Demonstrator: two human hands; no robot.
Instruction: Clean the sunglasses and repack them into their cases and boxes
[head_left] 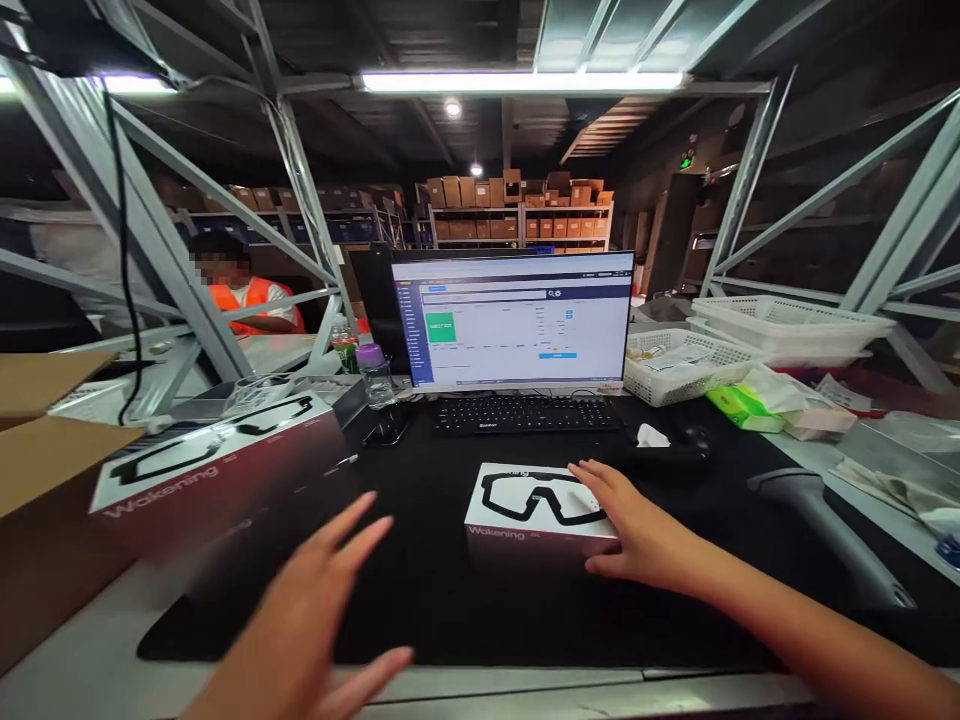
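Observation:
A white box (536,498) printed with black goggles and the word "Wakening" lies on the black desk mat (427,610), in front of the keyboard. My right hand (637,530) grips its right end, with the thumb on the near side and the fingers over the far top edge. To the left, my left hand (304,600) hovers above the mat, slightly blurred, with its fingers spread and nothing in them. Beyond it stands a stack of similar boxes (217,455), the top one showing the same goggles picture.
A monitor (510,330) stands behind the keyboard (525,414). On the right lie a handheld scanner (832,530), tissues (750,405) and white baskets (694,375). An open carton (60,540) is at the left edge. A person in an orange vest (259,300) sits beyond the frame.

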